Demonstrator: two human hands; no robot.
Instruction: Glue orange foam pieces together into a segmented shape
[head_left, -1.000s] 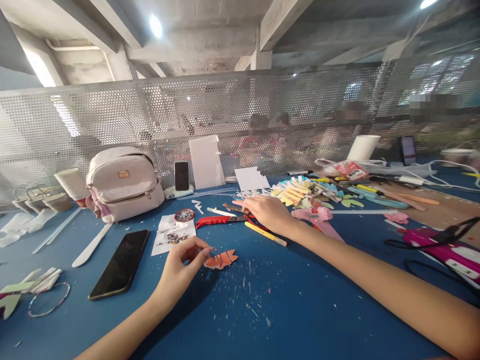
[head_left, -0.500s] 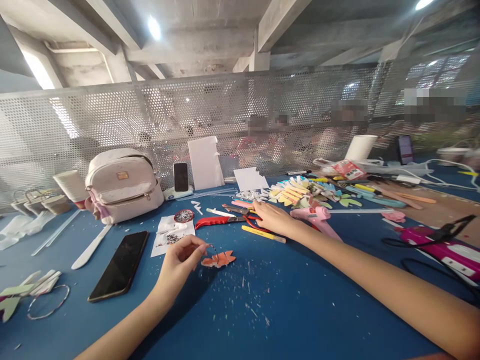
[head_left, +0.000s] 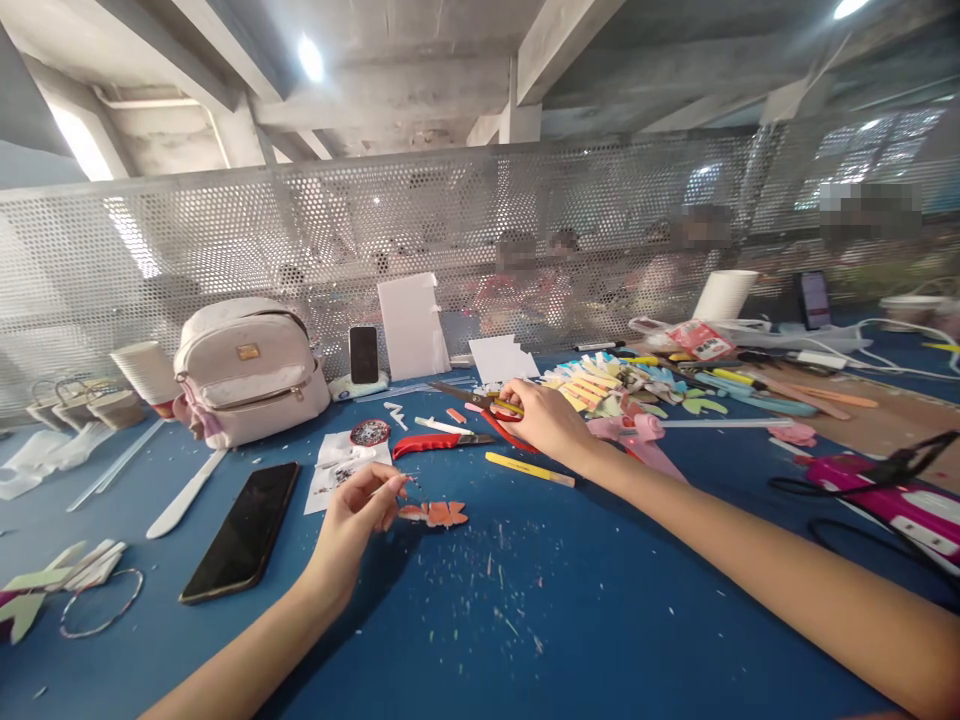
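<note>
Right hand (head_left: 544, 420): grip clamped on scissors (head_left: 476, 401), newly lifted off bench (head_left: 600, 610); cutting tool apparently secured | Left hand (head_left: 360, 505): fingertips pinched thin cord (head_left: 411, 478) | Orange cutout (head_left: 444, 514): sat just beside left fingertips

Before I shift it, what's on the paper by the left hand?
Dark bits, and a red-rimmed dish overlapping the paper's far edge. The left hand blocks the near right corner; anything there or under the dish is hidden.
</note>
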